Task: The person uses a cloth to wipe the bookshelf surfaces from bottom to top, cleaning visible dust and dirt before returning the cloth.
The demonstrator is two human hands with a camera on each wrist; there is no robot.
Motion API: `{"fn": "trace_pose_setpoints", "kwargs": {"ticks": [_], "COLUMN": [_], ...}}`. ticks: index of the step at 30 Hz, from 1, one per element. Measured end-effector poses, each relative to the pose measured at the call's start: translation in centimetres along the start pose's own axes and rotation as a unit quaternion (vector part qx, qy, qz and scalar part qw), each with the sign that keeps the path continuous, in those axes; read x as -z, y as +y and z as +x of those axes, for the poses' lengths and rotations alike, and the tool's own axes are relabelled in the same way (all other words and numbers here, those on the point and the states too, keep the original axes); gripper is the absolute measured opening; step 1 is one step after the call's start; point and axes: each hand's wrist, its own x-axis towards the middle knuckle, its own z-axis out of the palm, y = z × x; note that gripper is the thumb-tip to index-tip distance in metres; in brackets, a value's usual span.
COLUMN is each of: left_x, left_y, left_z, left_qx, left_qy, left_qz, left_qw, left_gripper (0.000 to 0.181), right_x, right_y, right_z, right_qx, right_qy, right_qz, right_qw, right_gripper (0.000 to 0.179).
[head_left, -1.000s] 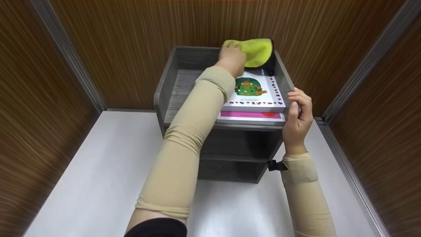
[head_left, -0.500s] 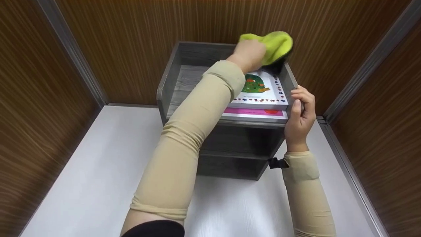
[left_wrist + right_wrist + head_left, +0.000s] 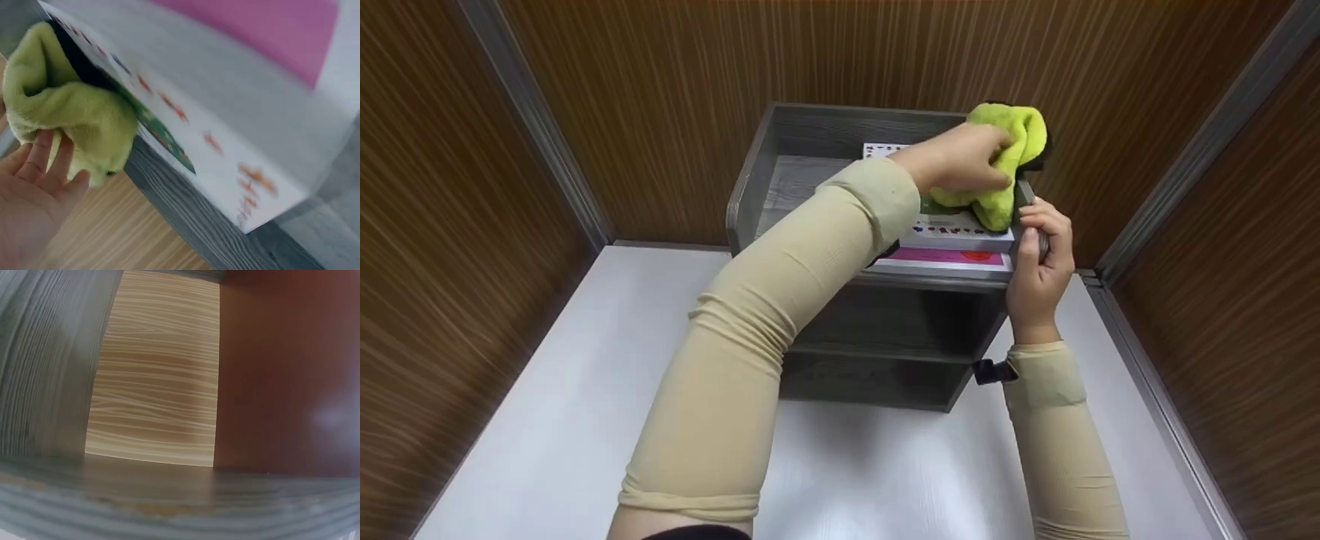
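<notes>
A fuzzy yellow-green cloth (image 3: 1024, 139) with a dark underside drapes over the right side panel (image 3: 1026, 191) of a small grey wood-grain shelf unit (image 3: 750, 176). My left hand (image 3: 960, 159) holds the cloth, its fingers digging into the fabric. In the left wrist view the fingers (image 3: 39, 157) press into the bunched cloth (image 3: 73, 112). My right hand (image 3: 1039, 270) grips the front end of that same panel, thumb inside. Under the cloth lies a white picture book (image 3: 960, 238), partly hidden by my left arm, on top of a pink-and-white book (image 3: 937, 259).
The shelf unit stands on a white surface (image 3: 532, 360) against a brown wood-grain wall (image 3: 675, 75). Two lower compartments (image 3: 885, 319) face me. In the right wrist view, a brown panel (image 3: 287, 377) stands beside a pale wood-grain surface (image 3: 154, 382) within grey boards.
My left hand has carried the cloth rightward and toward me, from the back of the top tray onto the right panel and the book. My right hand keeps its grip.
</notes>
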Motion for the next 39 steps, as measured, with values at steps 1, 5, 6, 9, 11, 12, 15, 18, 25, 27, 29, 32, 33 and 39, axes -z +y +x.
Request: {"fn": "trace_pose_setpoints", "kwargs": {"ticks": [1,5,6,9,11,12,15,18,25,27,29,32,33,39], "left_x": [-0.2,-0.6,-0.7,-0.6,-0.4,-0.4,-0.7,-1.1,-0.8,-0.6,-0.5,-0.6,-0.6,-0.5], "left_y": [0.2,1.5,1.8,2.7,3.0,3.2,3.5,4.1,4.3,3.9,3.5,3.1,3.1,3.4], "left_z": [-0.1,-0.6,-0.8,-1.5,-1.9,-2.0,-1.9,-1.2,1.1,1.5,1.7,2.0,2.0,1.8], "left_qx": [-0.011,-0.05,-0.061,-0.083,-0.087,-0.084,-0.065,-0.038,0.06,0.083,0.104,0.104,0.105,0.079], "left_qy": [-0.004,-0.001,-0.002,-0.011,-0.018,-0.023,-0.052,-0.09,-0.146,-0.152,-0.151,-0.135,-0.128,-0.117], "left_qz": [0.001,0.021,0.023,0.024,0.046,0.062,0.101,0.133,0.153,0.145,0.134,0.146,0.145,0.095], "left_qw": [0.9999,0.9985,0.9979,0.9962,0.995,0.9942,0.9915,0.9863,0.9755,0.9741,0.9739,0.9745,0.9755,0.9853], "left_gripper": [0.011,0.007,0.008,0.006,0.009,0.018,0.042,0.049,0.049,0.049,0.05,0.049,0.048,0.049], "right_x": [0.0,0.1,0.1,0.1,0.1,0.1,0.1,0.2,-0.1,-0.3,-0.4,-0.7,-0.7,-0.5], "right_y": [0.1,0.2,0.1,-0.1,-0.2,-0.2,-0.3,-0.2,-0.2,-0.2,-0.1,0.0,0.0,-0.2], "right_z": [0.0,0.1,0.2,0.4,0.6,0.6,0.6,0.3,0.0,-0.2,-0.3,-0.2,-0.1,0.2], "right_qx": [0.002,0.015,0.019,0.02,0.017,0.014,0.008,0.007,0.002,-0.001,-0.003,-0.002,0.002,0.01], "right_qy": [-0.001,0.001,0.003,0.011,0.014,0.013,0.01,0.002,-0.011,-0.016,-0.021,-0.022,-0.021,0.002], "right_qz": [0.0,-0.036,-0.051,-0.092,-0.106,-0.107,-0.1,-0.092,-0.067,-0.051,-0.032,-0.006,-0.01,-0.079], "right_qw": [1.0,0.9992,0.9985,0.9955,0.9942,0.9941,0.9949,0.9957,0.9977,0.9986,0.9993,0.9997,0.9997,0.9968], "right_gripper": [0.015,0.016,0.017,0.019,0.02,0.021,0.02,0.018,0.017,0.016,0.016,0.015,0.015,0.018]}}
